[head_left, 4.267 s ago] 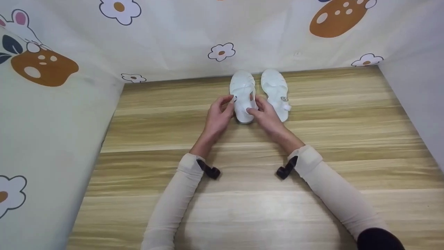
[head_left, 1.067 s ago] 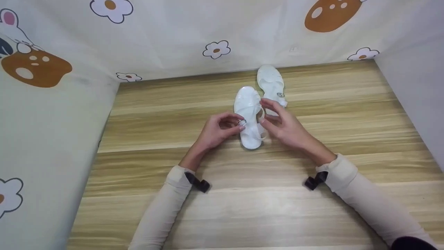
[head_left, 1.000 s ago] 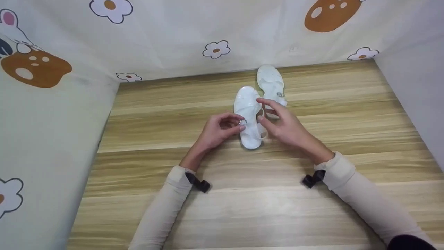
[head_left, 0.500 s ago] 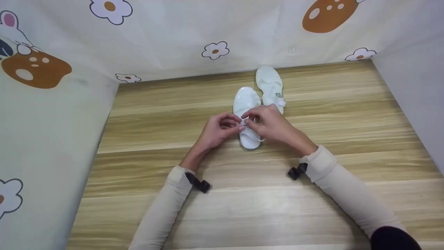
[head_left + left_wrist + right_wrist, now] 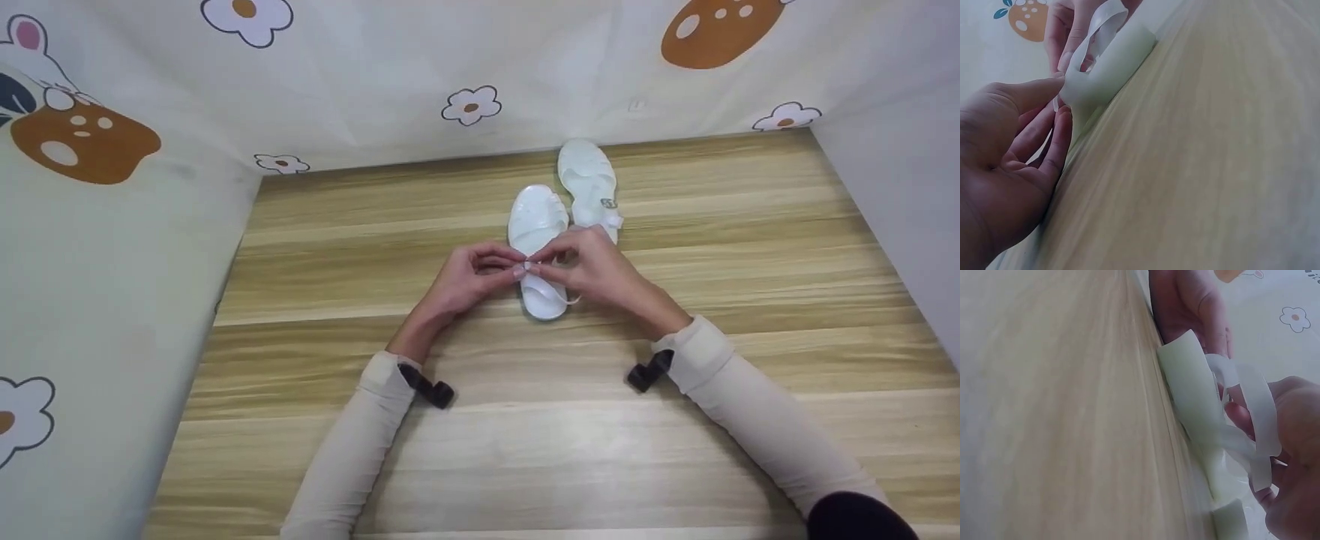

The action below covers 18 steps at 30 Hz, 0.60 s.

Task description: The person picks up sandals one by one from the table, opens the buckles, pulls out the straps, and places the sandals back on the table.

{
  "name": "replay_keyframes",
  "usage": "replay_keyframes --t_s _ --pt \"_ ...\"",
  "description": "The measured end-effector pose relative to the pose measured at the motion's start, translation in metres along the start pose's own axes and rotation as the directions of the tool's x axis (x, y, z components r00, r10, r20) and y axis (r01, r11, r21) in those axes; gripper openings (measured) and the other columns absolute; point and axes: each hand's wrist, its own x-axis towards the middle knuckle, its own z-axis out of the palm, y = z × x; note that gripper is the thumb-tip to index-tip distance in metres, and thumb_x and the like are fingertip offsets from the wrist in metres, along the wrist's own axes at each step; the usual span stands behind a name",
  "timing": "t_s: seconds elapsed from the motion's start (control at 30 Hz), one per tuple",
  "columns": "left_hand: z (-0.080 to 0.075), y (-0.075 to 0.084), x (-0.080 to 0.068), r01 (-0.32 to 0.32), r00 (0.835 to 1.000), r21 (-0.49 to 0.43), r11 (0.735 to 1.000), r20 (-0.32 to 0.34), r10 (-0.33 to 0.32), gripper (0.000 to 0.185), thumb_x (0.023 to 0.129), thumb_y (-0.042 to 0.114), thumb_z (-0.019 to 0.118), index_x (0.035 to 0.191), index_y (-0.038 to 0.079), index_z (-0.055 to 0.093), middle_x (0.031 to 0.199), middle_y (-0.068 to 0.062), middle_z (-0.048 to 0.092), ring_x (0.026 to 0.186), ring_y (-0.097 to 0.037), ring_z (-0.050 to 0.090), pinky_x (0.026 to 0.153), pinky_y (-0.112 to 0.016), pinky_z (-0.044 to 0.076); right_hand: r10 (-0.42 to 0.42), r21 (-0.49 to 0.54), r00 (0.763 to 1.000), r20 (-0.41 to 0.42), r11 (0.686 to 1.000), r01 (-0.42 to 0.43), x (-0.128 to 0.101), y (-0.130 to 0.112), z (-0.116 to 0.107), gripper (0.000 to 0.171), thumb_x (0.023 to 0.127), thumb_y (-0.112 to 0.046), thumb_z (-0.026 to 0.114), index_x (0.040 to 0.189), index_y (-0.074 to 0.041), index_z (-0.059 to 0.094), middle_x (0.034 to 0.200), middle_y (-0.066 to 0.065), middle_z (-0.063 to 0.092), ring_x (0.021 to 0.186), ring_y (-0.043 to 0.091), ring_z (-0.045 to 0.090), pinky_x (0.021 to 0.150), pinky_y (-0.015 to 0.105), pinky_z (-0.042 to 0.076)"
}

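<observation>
A white sandal (image 5: 536, 214) lies sole down on the wooden floor, toe toward the wall. Its buckle is pinched between the thumb and fingers of my left hand (image 5: 466, 285) at the sandal's left side. From the right, my right hand (image 5: 604, 270) reaches over the sandal, its thumb and fingertips meeting the left ones at the strap end by the buckle. The fingertips mostly cover this spot. In the right wrist view, a pale ankle strap (image 5: 1261, 410) loops up beside my right hand. The second white sandal (image 5: 585, 169) rests behind to the right, its heel partly covered by that hand.
A patterned cloth wall (image 5: 360, 82) rises right behind the sandals, and a side wall (image 5: 82, 285) borders the left. Wood-grain flooring (image 5: 525, 457) stretches from the sandals toward me. Black wrist cameras (image 5: 435, 390) sit at both cuffs.
Since the earliest frame, the left-hand sandal has come back from the wall toward me. In the last second my right hand has moved left, from the strap loop to the buckle; my left stays put.
</observation>
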Motion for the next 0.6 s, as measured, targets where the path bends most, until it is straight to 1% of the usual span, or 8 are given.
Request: replay_keyframes --t_s 0.2,0.33,0.47,0.6 --pt "0.0022 0.0002 0.0012 -0.018 1.000 0.030 0.999 -0.005 0.018 0.030 0.094 0.018 0.087 0.121 0.008 0.080 0.118 -0.009 0.082 0.109 -0.021 0.079 0.098 -0.032 0.063 -0.005 0.009 1.000 0.012 1.000 0.005 0.0000 0.0008 0.0003 0.012 0.096 -0.021 0.085 0.104 -0.012 0.085 0.092 0.000 0.081 0.089 0.014 0.069 0.082 0.030 0.053" --pt "0.0040 0.0002 0.0023 -0.036 0.999 0.045 0.998 -0.010 0.036 0.029 0.094 0.018 0.086 0.120 0.006 0.081 0.116 -0.011 0.082 0.105 -0.020 0.080 0.095 -0.032 0.064 0.017 0.028 1.000 0.023 0.999 -0.017 -0.0007 0.0018 0.0003 0.012 0.097 -0.020 0.084 0.104 -0.011 0.083 0.093 0.001 0.079 0.089 0.015 0.069 0.083 0.030 0.054" --pt "0.0061 0.0011 0.0020 -0.047 0.999 0.074 0.996 -0.022 0.049 0.027 0.094 0.017 0.086 0.118 0.005 0.081 0.113 -0.011 0.082 0.103 -0.019 0.079 0.095 -0.032 0.064 0.052 0.070 0.998 0.039 0.996 -0.055 -0.0020 0.0040 0.0015 0.012 0.100 -0.023 0.081 0.106 -0.012 0.080 0.098 0.002 0.079 0.094 0.016 0.069 0.088 0.033 0.055" --pt "0.0095 0.0028 0.0009 -0.073 0.996 0.111 0.991 -0.035 0.078 0.024 0.096 0.014 0.084 0.116 0.004 0.079 0.112 -0.013 0.081 0.101 -0.017 0.077 0.095 -0.033 0.064 0.057 0.102 0.997 0.051 0.993 -0.062 -0.0030 0.0057 0.0035 0.014 0.103 -0.024 0.077 0.109 -0.011 0.077 0.103 0.003 0.078 0.099 0.017 0.069 0.093 0.036 0.054"
